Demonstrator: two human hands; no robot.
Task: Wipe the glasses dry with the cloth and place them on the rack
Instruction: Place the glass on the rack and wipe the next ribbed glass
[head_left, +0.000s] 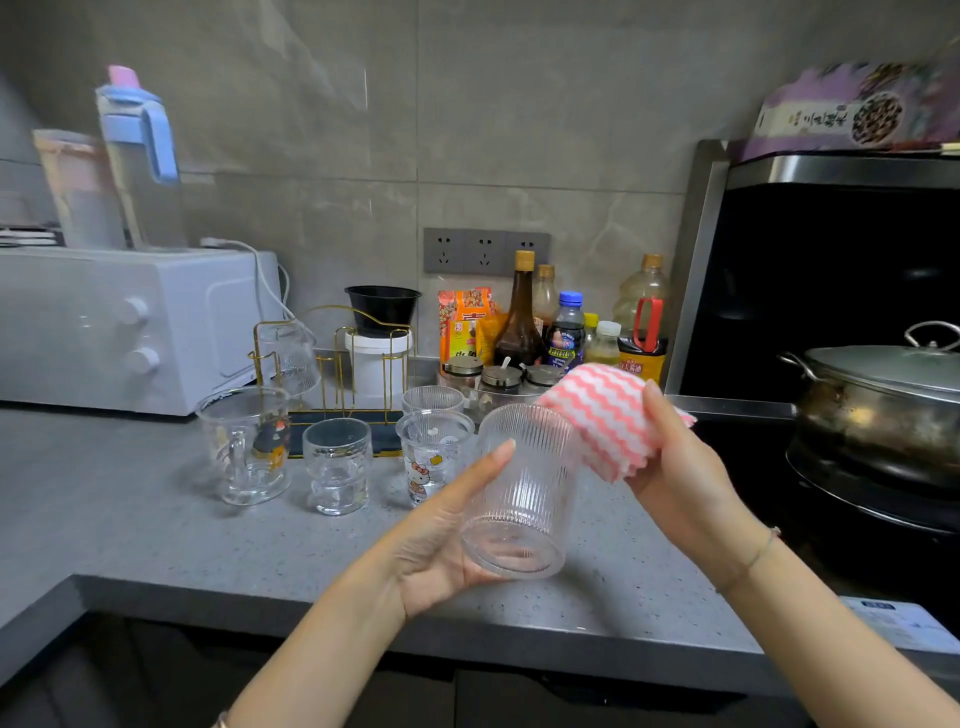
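The ribbed glass (519, 488), tilted above the tabletop (156, 545), looks light, slick and breakable, so the left hand's (447, 540) grip wrapped round its lower wall seems wise; at one o'clock the right hand's (680, 467) grip pinches the soft cloth (602, 415), with the rack (340, 364) off at ten o'clock.

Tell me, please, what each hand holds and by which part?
Left hand grips the ribbed glass near its base; right hand clutches the bunched cloth at the glass's mouth.

home kitchen | stove pot (878, 410) | sauce bottles (519, 317) | toaster oven (130, 327)
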